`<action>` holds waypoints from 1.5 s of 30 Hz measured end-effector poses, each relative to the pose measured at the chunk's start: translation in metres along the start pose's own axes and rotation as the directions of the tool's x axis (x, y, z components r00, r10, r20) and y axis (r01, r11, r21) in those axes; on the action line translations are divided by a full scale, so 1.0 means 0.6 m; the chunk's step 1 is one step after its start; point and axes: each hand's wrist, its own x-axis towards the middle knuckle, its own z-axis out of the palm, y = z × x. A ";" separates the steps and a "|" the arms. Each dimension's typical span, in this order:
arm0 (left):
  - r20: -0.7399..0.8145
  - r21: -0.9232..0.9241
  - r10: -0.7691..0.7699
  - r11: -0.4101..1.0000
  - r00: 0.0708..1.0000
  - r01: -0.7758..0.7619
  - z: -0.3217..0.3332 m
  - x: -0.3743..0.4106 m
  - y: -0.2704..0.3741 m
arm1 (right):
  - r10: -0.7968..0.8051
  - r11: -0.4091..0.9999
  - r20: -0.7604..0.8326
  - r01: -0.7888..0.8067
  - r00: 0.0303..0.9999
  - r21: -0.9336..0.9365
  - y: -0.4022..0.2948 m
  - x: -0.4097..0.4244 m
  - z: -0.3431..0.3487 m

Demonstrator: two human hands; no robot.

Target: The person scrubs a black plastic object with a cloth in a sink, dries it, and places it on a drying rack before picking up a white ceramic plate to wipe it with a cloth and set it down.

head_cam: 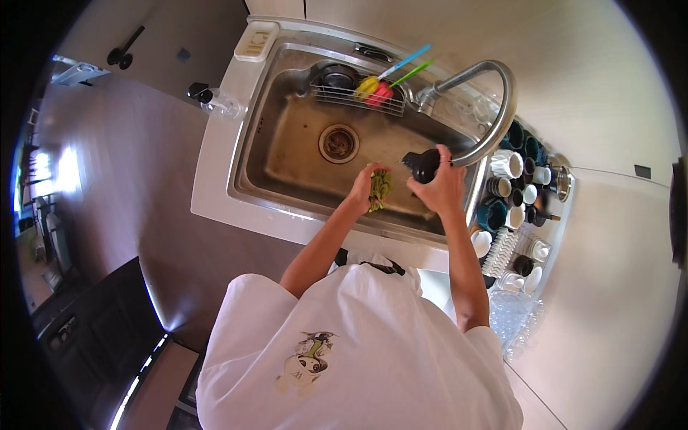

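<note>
Over the front part of the stainless steel sink (301,140), my left hand (365,189) holds a clump of wet green leaves or leafy scraps (380,189) against its palm. My right hand (443,185) grips a small black vessel (424,165) to the right of the clump, tilted with its narrower end to the left. What the vessel is exactly I cannot tell. Behind my hands lies the round drain (339,144) with dark residue in its strainer. The curved metal faucet (508,102) arches over the sink's right side, its end close to my right hand.
A wire rack (357,99) on the sink's back wall holds a black bowl (338,77), a yellow sponge brush (367,87) and a red one (380,94). Cups and dishes crowd the right counter, among them a white ribbed cup (506,164). A white soap dish (257,42) sits at the back left corner.
</note>
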 end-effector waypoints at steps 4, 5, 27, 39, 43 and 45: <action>-0.036 -0.043 0.024 0.999 0.999 -0.025 -0.024 -0.014 0.024 | 0.102 0.995 -0.025 -0.102 0.994 0.009 0.011 0.018 0.000; -0.038 -0.034 0.027 0.999 0.999 -0.028 -0.032 -0.018 0.028 | 0.095 0.995 0.018 -0.095 0.995 0.006 0.004 0.019 -0.001; 0.260 0.605 0.255 0.709 0.931 -0.363 0.130 -0.010 0.050 | 0.398 0.354 0.052 -0.206 0.916 0.912 0.141 -0.024 -0.035; 0.269 0.845 0.338 0.368 0.902 -0.389 0.186 -0.059 0.088 | 0.293 -0.272 0.563 -0.497 0.773 0.824 0.076 -0.038 0.039; 0.296 0.910 0.429 0.145 0.853 -0.389 0.179 -0.072 0.091 | 0.035 -0.547 0.640 -0.521 0.767 0.655 0.058 -0.030 0.082; 0.284 0.923 0.464 0.103 0.839 -0.370 0.180 -0.081 0.087 | -0.031 -0.585 0.601 -0.502 0.798 0.637 0.056 -0.028 0.102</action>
